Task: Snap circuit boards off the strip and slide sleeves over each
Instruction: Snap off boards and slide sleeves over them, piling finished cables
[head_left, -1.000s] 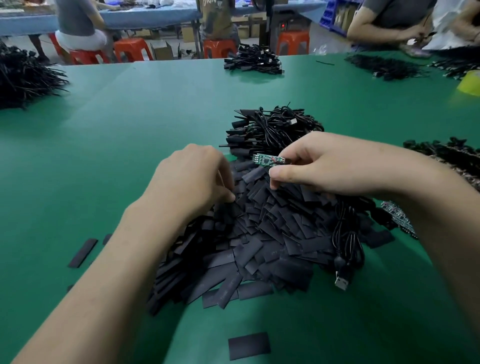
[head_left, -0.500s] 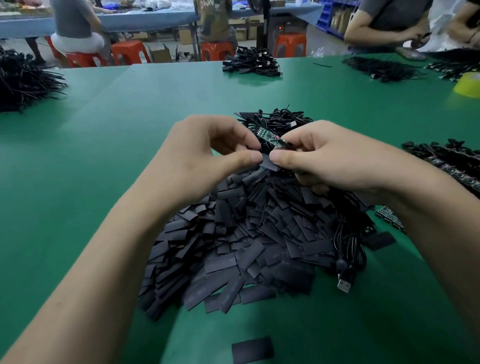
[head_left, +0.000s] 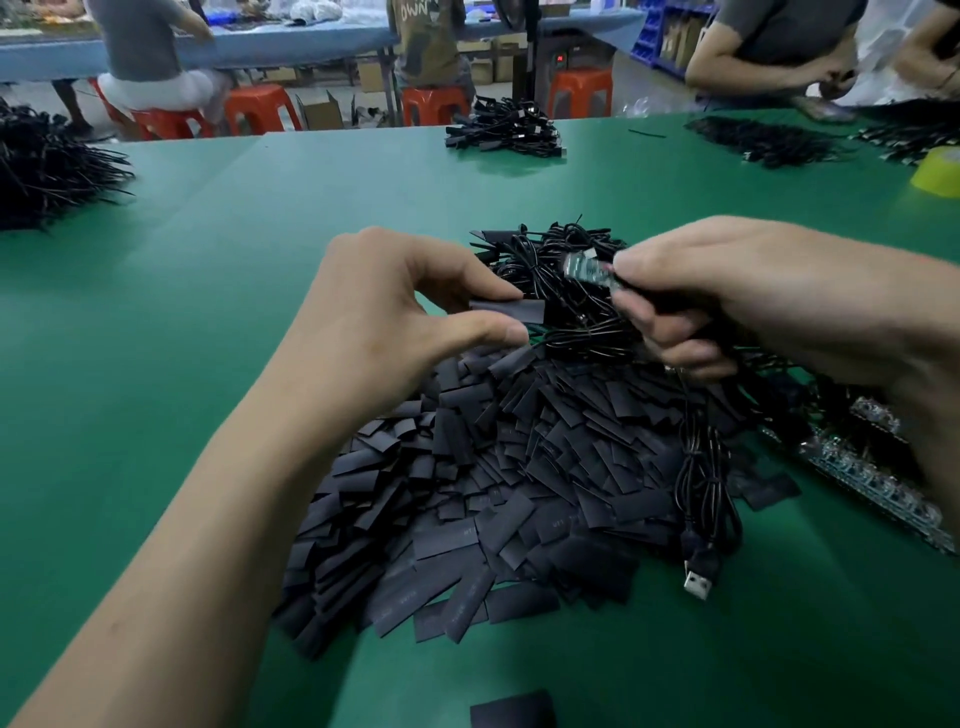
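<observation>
Your left hand (head_left: 410, 322) pinches a black sleeve (head_left: 511, 310) and your right hand (head_left: 769, 306) grips a circuit board (head_left: 584, 270), both above the sleeve pile (head_left: 493, 493).

Nearest you, one loose sleeve (head_left: 511, 712) lies on the green table (head_left: 182, 312), cut off by the lower edge of view. Beyond it the pile spreads out, with a USB plug (head_left: 697, 584) at its right margin and the board strip (head_left: 872, 478) just beside it, under your right forearm. Your thumb and fingers clamp the sleeve flat, its free end pointing at the blurred board; the two are near but apart. Behind your hands sits a cable heap (head_left: 550, 249). Bare green opens to your left and ahead, up to a cable bundle (head_left: 504, 130) at the far edge.
</observation>
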